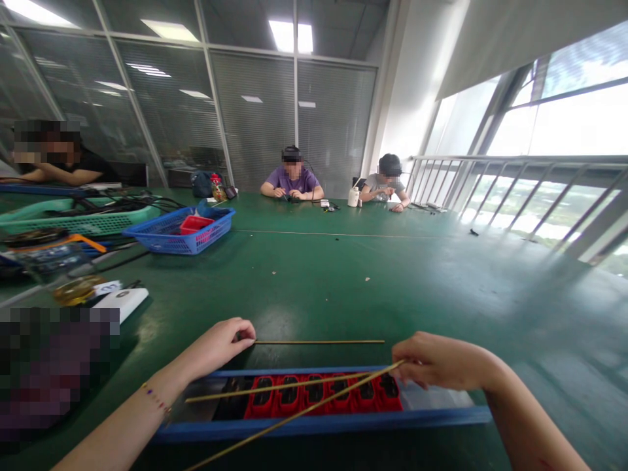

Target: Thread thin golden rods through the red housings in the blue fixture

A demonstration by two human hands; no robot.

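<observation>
My left hand (226, 343) is closed, thumb and fingertips at the left end of a thin tan stick (318, 341) that lies across the green table. My right hand (432, 360) pinches the ends of two more sticks like it. One of these, the upper stick (220, 394), points left over a long blue-edged tray (343, 420). The lower stick (289, 418) slants down towards me, its near end beyond the picture's edge. Inside the tray a row of red holders (307, 404) carries black pieces, partly hidden behind the sticks.
A blue basket (189, 242) with a red container and a green basket (132, 214) with dark cables stand at the left. Nearer lie a white device (125, 302) and a yellow tape roll (81, 290). Several people sit around the green table (314, 275); a railing (510, 160) runs along the right.
</observation>
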